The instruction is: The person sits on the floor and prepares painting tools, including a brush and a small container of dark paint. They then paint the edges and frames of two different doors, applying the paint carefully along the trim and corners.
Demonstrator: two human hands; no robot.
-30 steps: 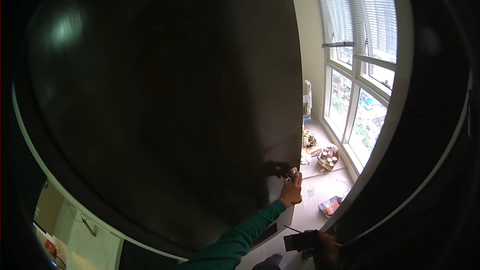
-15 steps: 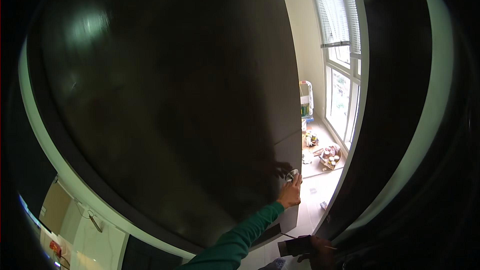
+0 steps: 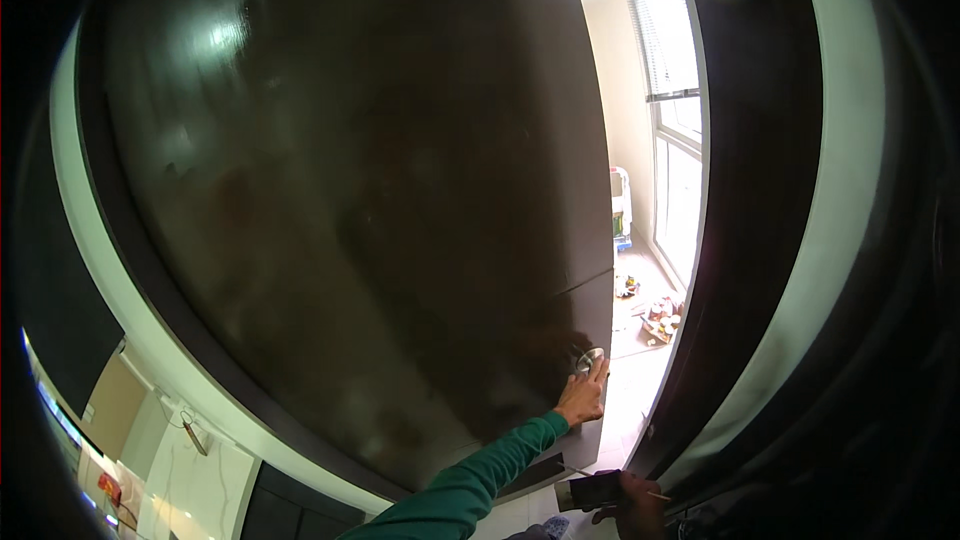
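A dark, glossy door (image 3: 350,190) fills most of the view, standing slightly ajar. My left hand (image 3: 583,395), in a green sleeve, reaches across to its right edge, and its fingers are on the round metal door knob (image 3: 590,360). Low in the picture, my right hand (image 3: 640,505) is in shadow. It is closed round a dark block-shaped thing (image 3: 592,490) with a pale end; a thin stick pokes out by the hand. What kind of thing this is, I cannot make out.
Right of the gap stands the dark door frame (image 3: 755,190). Beyond it are a bright window (image 3: 675,140) with blinds, a box of cans and clutter (image 3: 662,320), and a folded step ladder (image 3: 621,205). A pale counter (image 3: 190,485) lies at lower left.
The door has swung toward its frame, and the gap has narrowed. My left hand has moved with the knob; the right hand still holds the dark block-shaped thing.
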